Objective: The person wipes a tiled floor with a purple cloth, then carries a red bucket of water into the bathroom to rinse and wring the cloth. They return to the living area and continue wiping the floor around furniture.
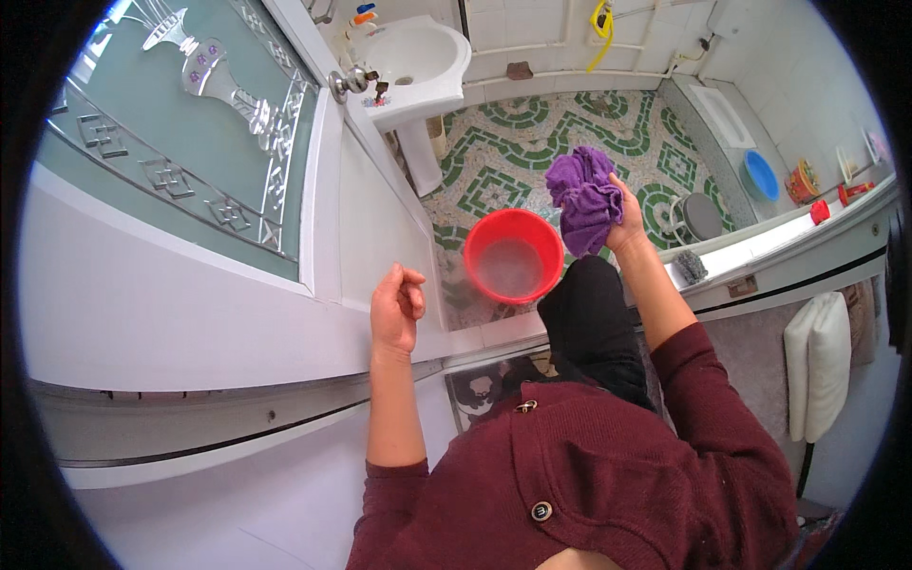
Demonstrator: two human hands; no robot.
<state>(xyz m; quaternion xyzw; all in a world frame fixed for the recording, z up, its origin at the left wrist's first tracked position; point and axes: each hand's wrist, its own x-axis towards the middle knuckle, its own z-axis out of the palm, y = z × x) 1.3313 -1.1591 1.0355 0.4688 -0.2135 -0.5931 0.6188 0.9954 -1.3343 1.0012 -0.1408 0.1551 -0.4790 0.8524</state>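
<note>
A crumpled purple cloth [586,199] is bunched in my right hand [628,219], held up above the tiled floor. To its left, a red plastic basin [474,260] stands on the floor with cloudy water [509,267] in it. My left hand [397,306] holds nothing; its fingers are loosely bent, with the thumb and index finger raised. It is nearest to the white door [342,324], in front of the panel, and whether it touches the door is unclear.
The door carries a round metal knob with keys [349,84]. Behind it stands a white pedestal washbasin [445,60]. A grey-topped stool [702,216], a blue basin [760,175] and a grey scouring pad [690,266] are on the right. A raised threshold [499,332] crosses the doorway.
</note>
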